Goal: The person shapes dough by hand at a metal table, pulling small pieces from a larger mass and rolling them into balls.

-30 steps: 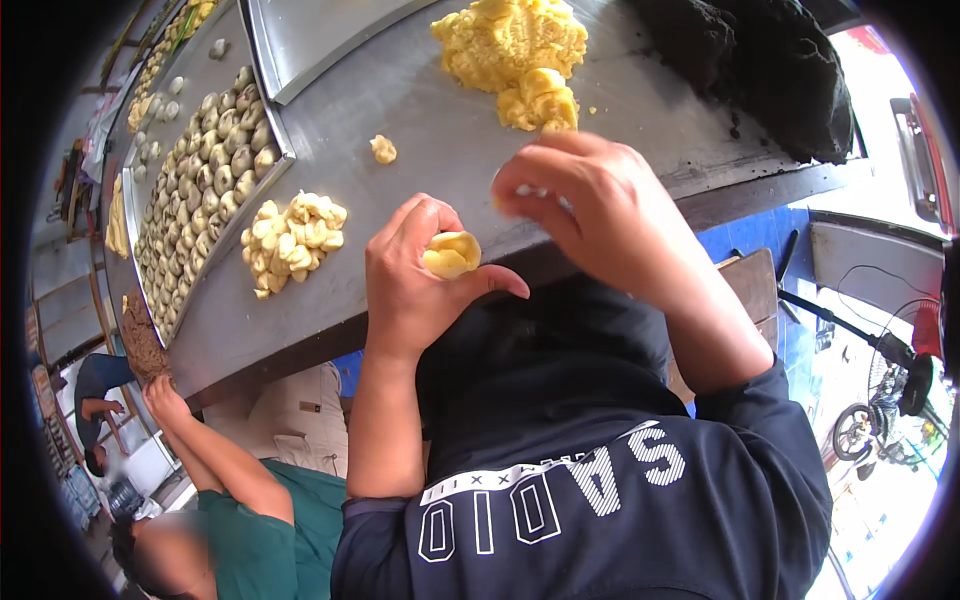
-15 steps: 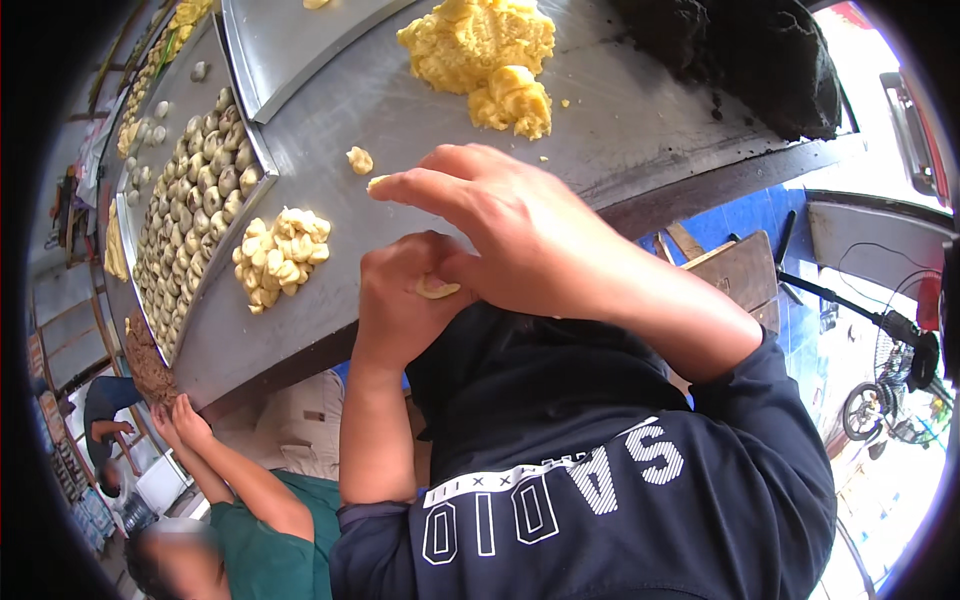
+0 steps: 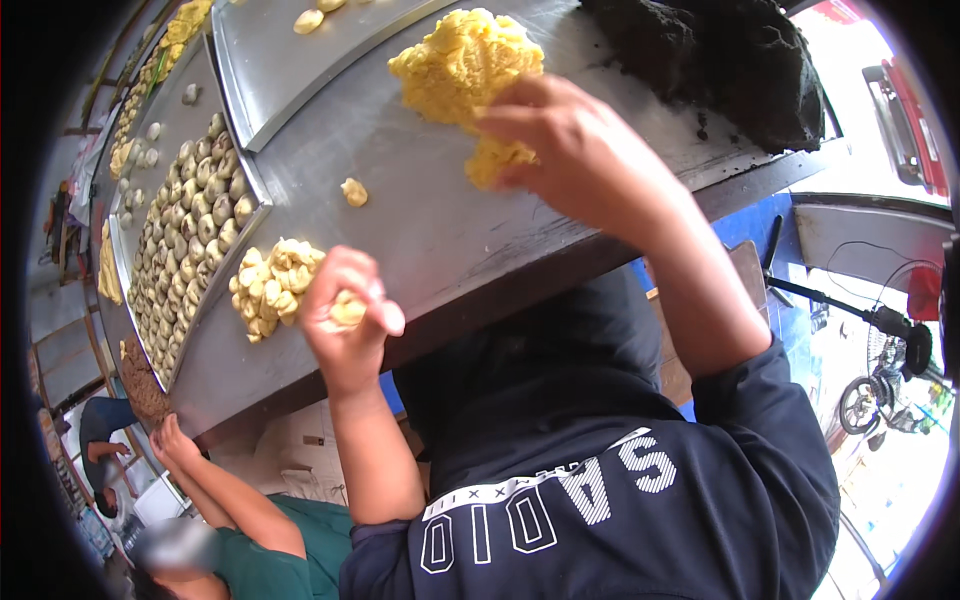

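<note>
My left hand (image 3: 345, 315) is closed around a small yellow dough piece (image 3: 348, 310), held just above the front edge of the steel table (image 3: 430, 230). Right beside it on the left lies a pile of shaped yellow dough pieces (image 3: 270, 285). My right hand (image 3: 575, 150) reaches across the table and its fingers pinch the lower part of a big yellow dough lump (image 3: 465, 70). Whether it has pulled any dough free is hidden by the fingers. One loose dough bit (image 3: 353, 191) lies alone on the table between the pile and the lump.
A long steel tray (image 3: 190, 230) at the left holds several pale filled balls. A second tray (image 3: 290, 60) sits at the back. A dark mass of filling (image 3: 720, 60) lies at the back right. Another person's hand (image 3: 172, 440) grips the table's lower left edge.
My right hand left my left hand and moved up to the big dough lump. My left hand closed on its piece and shifted left toward the pile.
</note>
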### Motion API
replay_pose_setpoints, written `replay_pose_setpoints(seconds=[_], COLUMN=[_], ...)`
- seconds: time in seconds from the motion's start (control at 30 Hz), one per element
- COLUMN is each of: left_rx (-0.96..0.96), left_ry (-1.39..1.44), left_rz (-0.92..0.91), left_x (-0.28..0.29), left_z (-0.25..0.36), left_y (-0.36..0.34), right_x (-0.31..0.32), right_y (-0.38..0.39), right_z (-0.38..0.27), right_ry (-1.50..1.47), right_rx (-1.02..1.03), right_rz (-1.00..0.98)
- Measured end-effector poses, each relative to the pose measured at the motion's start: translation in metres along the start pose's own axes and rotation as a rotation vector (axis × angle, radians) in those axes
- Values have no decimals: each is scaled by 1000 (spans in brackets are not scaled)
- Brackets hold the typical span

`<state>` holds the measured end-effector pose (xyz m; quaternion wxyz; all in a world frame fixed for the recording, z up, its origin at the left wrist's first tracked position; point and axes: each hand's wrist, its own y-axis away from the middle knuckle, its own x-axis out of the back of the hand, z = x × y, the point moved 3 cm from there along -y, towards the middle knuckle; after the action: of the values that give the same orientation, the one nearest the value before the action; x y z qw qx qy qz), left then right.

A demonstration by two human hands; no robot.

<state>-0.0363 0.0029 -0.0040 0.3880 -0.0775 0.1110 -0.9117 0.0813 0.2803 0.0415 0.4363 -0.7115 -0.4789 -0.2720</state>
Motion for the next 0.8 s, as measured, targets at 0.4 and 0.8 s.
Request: replay_pose_setpoints(seconds=[0.4,0.8], left_rx=[234,-170], left_ry=[198,-644], left_rz=[-123,-158], left_x=[-29,-27], left_z=[9,18], left_y=[-10,-20], right_x=[7,-9], right_y=[-55,26], right_z=[-14,-30], right_ry=[432,-84], right_rx=[390,183], right_rz=[227,-76])
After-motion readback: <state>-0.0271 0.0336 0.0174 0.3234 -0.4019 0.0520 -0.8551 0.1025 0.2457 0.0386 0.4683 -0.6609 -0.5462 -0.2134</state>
